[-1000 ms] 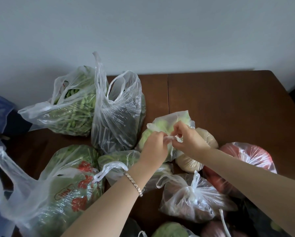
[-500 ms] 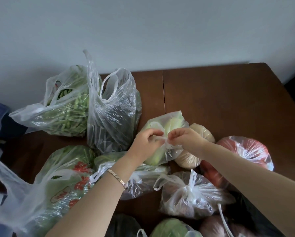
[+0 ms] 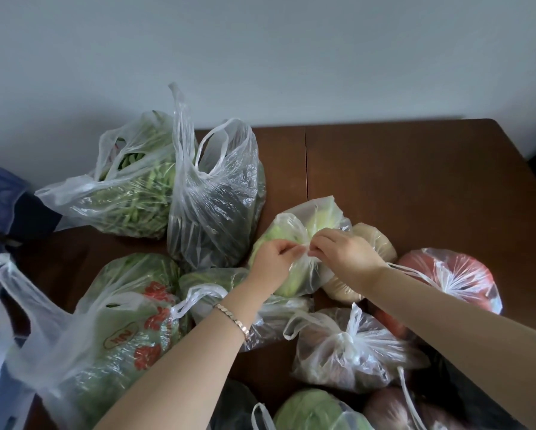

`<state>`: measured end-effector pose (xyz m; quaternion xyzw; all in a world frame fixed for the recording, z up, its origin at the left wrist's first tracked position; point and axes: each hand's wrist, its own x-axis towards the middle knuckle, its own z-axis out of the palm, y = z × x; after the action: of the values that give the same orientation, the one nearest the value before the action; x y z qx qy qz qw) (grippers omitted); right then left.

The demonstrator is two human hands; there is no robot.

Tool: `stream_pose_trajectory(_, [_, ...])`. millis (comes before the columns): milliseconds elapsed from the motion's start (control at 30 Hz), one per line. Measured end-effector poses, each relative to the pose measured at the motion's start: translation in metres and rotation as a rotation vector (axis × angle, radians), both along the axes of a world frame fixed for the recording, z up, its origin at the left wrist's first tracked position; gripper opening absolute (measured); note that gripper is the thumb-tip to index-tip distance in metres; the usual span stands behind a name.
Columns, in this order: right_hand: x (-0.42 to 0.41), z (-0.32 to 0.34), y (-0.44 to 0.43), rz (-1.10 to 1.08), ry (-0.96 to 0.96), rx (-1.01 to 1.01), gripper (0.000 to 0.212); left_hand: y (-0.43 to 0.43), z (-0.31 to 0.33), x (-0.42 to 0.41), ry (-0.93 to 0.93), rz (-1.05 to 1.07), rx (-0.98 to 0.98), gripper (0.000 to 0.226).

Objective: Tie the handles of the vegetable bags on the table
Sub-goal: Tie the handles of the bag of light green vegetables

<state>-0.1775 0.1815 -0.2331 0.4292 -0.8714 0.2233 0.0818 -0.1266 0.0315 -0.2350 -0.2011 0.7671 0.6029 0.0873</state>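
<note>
Left hand (image 3: 274, 256) and right hand (image 3: 344, 256) meet over the cabbage bag (image 3: 310, 218), which lies on the worktop (image 3: 415, 181) directly beneath them. Each hand has its fingers curled in a pinch on the bag's handles (image 3: 307, 248), which are drawn together into a twist between the two. The knot looks underway but not pulled tight. The task seems to be partway through. Just nearer than the hands, a clear bag (image 3: 344, 349) shows a finished knot. The tomato bag (image 3: 446, 274) beside the right forearm is gathered shut too. Left to do are the bean bag (image 3: 130, 193) and the dark-leaf bag (image 3: 217, 206) beyond the left hand, both with handles standing loose. The printed bag (image 3: 127, 330) beside the left forearm gapes open. A small bag (image 3: 229, 283) under the left wrist has a free handle loop. A pale bag (image 3: 375, 240) behind the right hand is too hidden to judge.
</note>
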Motion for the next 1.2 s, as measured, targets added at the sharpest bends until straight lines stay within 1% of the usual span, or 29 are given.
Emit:
stream_pose_trajectory(67, [-0.003, 0.001, 0.0, 0.033, 0.053, 0.019, 0.013, 0.0, -0.001, -0.002, -0.029, 0.03, 0.051, 0.01])
stream_pose_trajectory(200, [-0.005, 0.005, 0.001, 0.11, 0.137, 0.039, 0.005, 0.001, 0.003, -0.002, -0.047, 0.005, 0.059, 0.014])
stream_pose_trajectory(300, [-0.004, 0.005, -0.001, 0.094, 0.155, 0.148, 0.025, 0.002, 0.006, -0.003, -0.073, -0.001, 0.083, 0.013])
stream_pose_trajectory(367, [-0.005, 0.006, -0.004, 0.065, 0.198, 0.28, 0.029, 0.003, 0.007, -0.004, -0.105, 0.021, 0.138, 0.017])
stream_pose_trajectory(433, [-0.008, 0.009, -0.007, 0.025, 0.238, 0.353, 0.028, 0.002, 0.008, -0.004, -0.121, 0.016, 0.149, 0.017])
stream_pose_trajectory(533, [-0.007, 0.015, -0.009, -0.009, 0.227, 0.328, 0.027, 0.0, 0.01, -0.004, -0.073, 0.013, 0.061, 0.008])
stream_pose_trajectory(600, [-0.001, 0.018, -0.012, -0.037, 0.226, 0.35, 0.03, -0.002, 0.01, -0.006, -0.034, 0.03, 0.034, 0.006])
stream_pose_trajectory(700, [0.004, 0.022, -0.011, -0.066, 0.189, 0.424, 0.041, -0.001, 0.009, -0.008, -0.012, 0.058, -0.003, 0.017])
stream_pose_trajectory(800, [0.001, 0.022, -0.008, -0.093, 0.146, 0.424, 0.046, 0.005, 0.014, -0.01, 0.006, 0.025, -0.122, 0.026])
stream_pose_trajectory(833, [0.0, 0.023, -0.008, -0.102, 0.147, 0.401, 0.042, 0.007, 0.015, -0.009, 0.016, 0.016, -0.172, 0.029])
stream_pose_trajectory(867, [0.002, 0.023, -0.009, -0.095, 0.145, 0.385, 0.032, 0.008, 0.015, -0.009, 0.03, 0.018, -0.226, 0.032])
stream_pose_trajectory(900, [0.005, 0.023, -0.009, -0.082, 0.133, 0.377, 0.028, 0.009, 0.015, -0.009, 0.045, 0.031, -0.282, 0.035])
stream_pose_trajectory(933, [0.009, 0.021, -0.009, -0.051, 0.121, 0.358, 0.028, 0.009, 0.013, -0.008, 0.059, 0.048, -0.325, 0.035])
stream_pose_trajectory(1000, [0.012, 0.016, -0.005, 0.03, 0.117, 0.293, 0.028, 0.008, 0.01, -0.007, 0.095, 0.061, -0.376, 0.028])
stream_pose_trajectory(1067, [0.013, 0.014, -0.002, 0.068, 0.112, 0.27, 0.026, 0.006, 0.009, -0.007, 0.12, 0.048, -0.426, 0.025])
stream_pose_trajectory(1133, [0.013, 0.011, -0.002, 0.089, 0.12, 0.257, 0.025, 0.001, 0.006, -0.01, 0.102, 0.046, -0.465, 0.028])
stream_pose_trajectory(1200, [0.011, 0.012, -0.005, 0.108, 0.068, 0.292, 0.026, 0.0, 0.005, -0.012, 0.051, 0.085, -0.47, 0.029])
